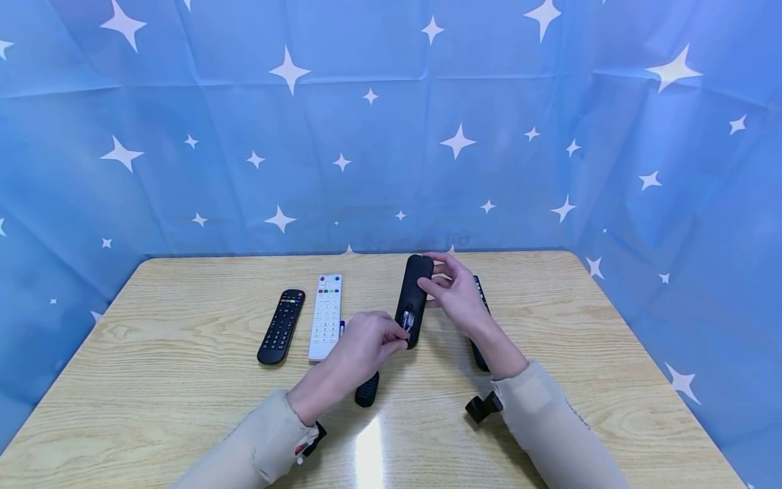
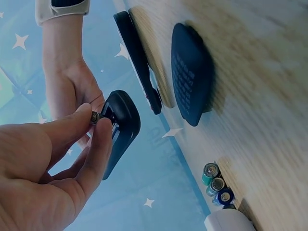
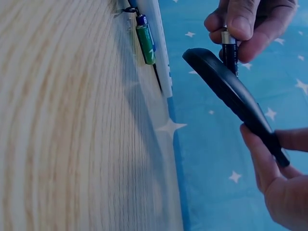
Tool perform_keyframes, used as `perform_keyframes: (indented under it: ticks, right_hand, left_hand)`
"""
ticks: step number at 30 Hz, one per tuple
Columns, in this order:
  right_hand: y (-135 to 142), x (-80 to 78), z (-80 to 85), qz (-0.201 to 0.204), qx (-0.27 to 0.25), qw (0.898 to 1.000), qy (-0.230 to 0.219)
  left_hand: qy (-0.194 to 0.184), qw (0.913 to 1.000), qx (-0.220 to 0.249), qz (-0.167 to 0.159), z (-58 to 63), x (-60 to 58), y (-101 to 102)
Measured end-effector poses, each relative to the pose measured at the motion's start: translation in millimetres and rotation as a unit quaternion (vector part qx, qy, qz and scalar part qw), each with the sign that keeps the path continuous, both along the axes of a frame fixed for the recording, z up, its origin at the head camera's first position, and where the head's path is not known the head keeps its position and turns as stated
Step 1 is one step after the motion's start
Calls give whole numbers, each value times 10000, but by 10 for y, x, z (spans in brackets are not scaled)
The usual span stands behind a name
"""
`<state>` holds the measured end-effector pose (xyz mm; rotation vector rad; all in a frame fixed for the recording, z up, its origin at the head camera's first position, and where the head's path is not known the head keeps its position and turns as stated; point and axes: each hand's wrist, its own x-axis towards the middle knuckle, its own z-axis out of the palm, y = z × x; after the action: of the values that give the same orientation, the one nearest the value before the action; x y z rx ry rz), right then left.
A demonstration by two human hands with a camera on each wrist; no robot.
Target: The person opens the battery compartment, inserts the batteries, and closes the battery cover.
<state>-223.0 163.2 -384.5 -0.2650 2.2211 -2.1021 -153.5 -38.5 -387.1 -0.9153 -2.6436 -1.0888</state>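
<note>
My right hand (image 1: 455, 295) grips a black remote control (image 1: 411, 288) by its far end, its back turned up and raised off the table. The battery compartment near its closer end is uncovered, and a silvery battery (image 1: 408, 319) shows there. My left hand (image 1: 360, 343) pinches a black battery (image 3: 230, 55) between thumb and fingertips. In the right wrist view this battery stands tilted, its lower end hidden behind the remote's edge. Below the hands lies a small black piece with lettering (image 2: 187, 74), shaped like a battery cover.
A black remote (image 1: 281, 327) and a white remote (image 1: 325, 316) lie on the left. Several batteries (image 2: 216, 185) sit in a row beside the white one. Another black remote (image 1: 479, 353) lies partly under the right forearm. A starry blue curtain (image 1: 366, 136) hangs behind the table.
</note>
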Motion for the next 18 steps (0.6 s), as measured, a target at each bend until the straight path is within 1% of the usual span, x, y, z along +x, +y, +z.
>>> perform_keyframes:
  ticks: [5, 8, 14, 18]
  right_hand:
    - [5, -12, -11, -19, -76, 10000, 13]
    - [7, -11, -10, -23, -102, 9999, 21]
    - [7, -4, -13, -51, -108, 9999, -15]
    - [2, 0, -21, -25, -156, 9998, -75]
  left_hand:
    - [113, 9999, -8, -27, -18, 1, -6]
    - [104, 9999, -18, -26, -19, 5, -8]
    - [41, 9999, -46, 93, -10, 4, 10]
    - [72, 9999, -11, 133, -7, 3, 23]
